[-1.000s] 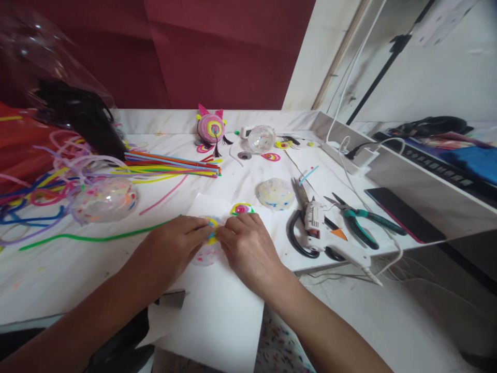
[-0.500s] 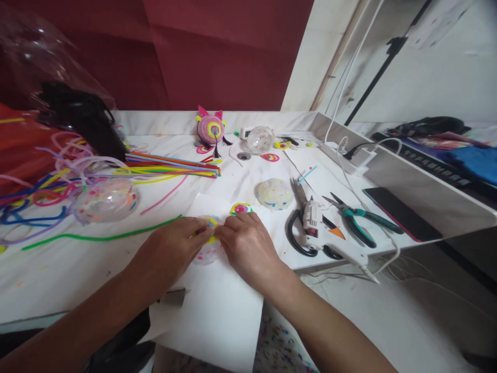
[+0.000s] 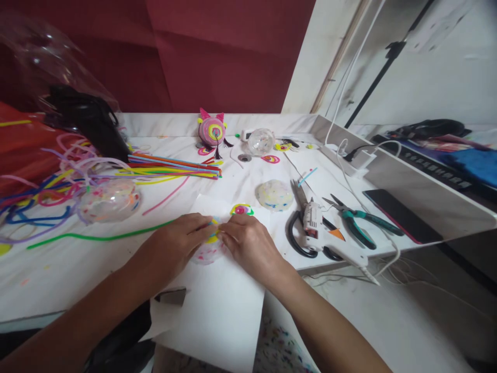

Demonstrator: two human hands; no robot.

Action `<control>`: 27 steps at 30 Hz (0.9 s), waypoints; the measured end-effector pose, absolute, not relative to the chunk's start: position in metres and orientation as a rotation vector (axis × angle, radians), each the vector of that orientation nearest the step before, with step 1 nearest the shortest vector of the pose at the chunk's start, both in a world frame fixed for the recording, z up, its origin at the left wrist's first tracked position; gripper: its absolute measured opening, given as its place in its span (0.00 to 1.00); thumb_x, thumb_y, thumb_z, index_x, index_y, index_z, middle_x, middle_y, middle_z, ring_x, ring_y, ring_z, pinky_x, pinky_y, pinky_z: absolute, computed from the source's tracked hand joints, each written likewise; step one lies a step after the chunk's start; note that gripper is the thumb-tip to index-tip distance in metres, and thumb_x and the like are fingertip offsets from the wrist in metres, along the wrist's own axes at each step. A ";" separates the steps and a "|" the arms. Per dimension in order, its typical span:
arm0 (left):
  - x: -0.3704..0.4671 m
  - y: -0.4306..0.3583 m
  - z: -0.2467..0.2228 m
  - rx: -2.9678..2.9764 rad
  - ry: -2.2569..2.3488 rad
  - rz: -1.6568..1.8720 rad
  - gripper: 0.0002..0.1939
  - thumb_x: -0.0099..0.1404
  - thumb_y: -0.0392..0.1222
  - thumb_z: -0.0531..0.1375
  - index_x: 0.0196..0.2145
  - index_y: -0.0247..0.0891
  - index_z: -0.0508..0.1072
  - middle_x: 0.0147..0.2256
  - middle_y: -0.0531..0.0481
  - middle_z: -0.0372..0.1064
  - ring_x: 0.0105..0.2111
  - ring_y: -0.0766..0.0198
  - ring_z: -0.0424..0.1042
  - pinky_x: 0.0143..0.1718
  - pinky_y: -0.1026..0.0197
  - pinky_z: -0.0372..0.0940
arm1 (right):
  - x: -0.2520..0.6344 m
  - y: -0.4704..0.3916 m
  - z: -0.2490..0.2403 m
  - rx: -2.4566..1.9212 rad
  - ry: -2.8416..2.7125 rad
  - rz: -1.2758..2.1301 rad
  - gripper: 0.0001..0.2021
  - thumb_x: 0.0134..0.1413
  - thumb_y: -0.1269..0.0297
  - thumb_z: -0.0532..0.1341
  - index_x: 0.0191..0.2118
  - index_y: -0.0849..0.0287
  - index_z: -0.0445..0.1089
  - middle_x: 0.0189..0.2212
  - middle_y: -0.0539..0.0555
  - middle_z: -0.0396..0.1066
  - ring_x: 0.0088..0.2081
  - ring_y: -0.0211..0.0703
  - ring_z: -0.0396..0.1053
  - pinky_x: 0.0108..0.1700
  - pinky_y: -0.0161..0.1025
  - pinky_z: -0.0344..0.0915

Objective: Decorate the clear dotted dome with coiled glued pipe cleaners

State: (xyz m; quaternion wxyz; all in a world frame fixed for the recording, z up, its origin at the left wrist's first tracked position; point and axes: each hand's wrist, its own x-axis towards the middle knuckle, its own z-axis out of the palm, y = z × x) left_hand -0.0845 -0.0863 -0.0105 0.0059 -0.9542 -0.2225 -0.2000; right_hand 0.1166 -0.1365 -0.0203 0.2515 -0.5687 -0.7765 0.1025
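Note:
A clear, colour-flecked plastic dome (image 3: 207, 254) sits on a white sheet of paper (image 3: 223, 305). Over its top, my left hand (image 3: 185, 234) is closed, thumb and fingers pressed on a yellow and blue craft strip (image 3: 213, 237). My right hand (image 3: 248, 239) pinches at the strip's right side, fingertips close to those of the left. Both hands cover much of the dome, so the strip's ends are hidden. Just beyond the right hand lies an eye-shaped piece (image 3: 241, 209) in pink, yellow and green. A green strip (image 3: 97, 238) runs out to the left.
On the right lie a white glue gun (image 3: 312, 220), black-handled scissors (image 3: 298, 241), green-handled pliers (image 3: 354, 223) and a phone (image 3: 399, 215). Bundled craft strips (image 3: 174, 168) are at left. A speckled dome (image 3: 274, 195) and a pink eared ball (image 3: 212, 130) stand farther back.
Both hands stay over the dome with their fingers shifted slightly. More of the blue part shows between the fingertips now. The view has moved a little.

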 end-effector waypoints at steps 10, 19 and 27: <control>-0.084 -0.090 -0.012 -2.942 -0.552 -0.605 0.20 0.71 0.30 0.47 0.55 0.38 0.72 0.51 0.40 0.75 0.52 0.55 0.74 0.54 0.53 0.72 | 0.120 -0.137 -0.029 -1.427 -1.964 0.416 0.07 0.62 0.75 0.62 0.41 0.65 0.79 0.34 0.58 0.76 0.40 0.46 0.73 0.43 0.39 0.66; -0.088 -0.088 -0.017 -2.773 -0.417 -0.569 0.22 0.68 0.27 0.47 0.55 0.35 0.69 0.51 0.38 0.74 0.52 0.54 0.75 0.51 0.53 0.74 | 0.123 -0.138 -0.037 -1.297 -1.957 0.407 0.09 0.62 0.76 0.60 0.37 0.63 0.79 0.33 0.58 0.75 0.38 0.47 0.72 0.40 0.40 0.66; -0.088 -0.088 -0.017 -2.728 -0.434 -0.545 0.21 0.68 0.27 0.47 0.54 0.37 0.69 0.51 0.40 0.75 0.51 0.56 0.75 0.49 0.55 0.75 | 0.122 -0.138 -0.047 -1.260 -1.824 0.328 0.09 0.60 0.76 0.62 0.45 0.67 0.79 0.34 0.60 0.77 0.35 0.47 0.74 0.38 0.41 0.69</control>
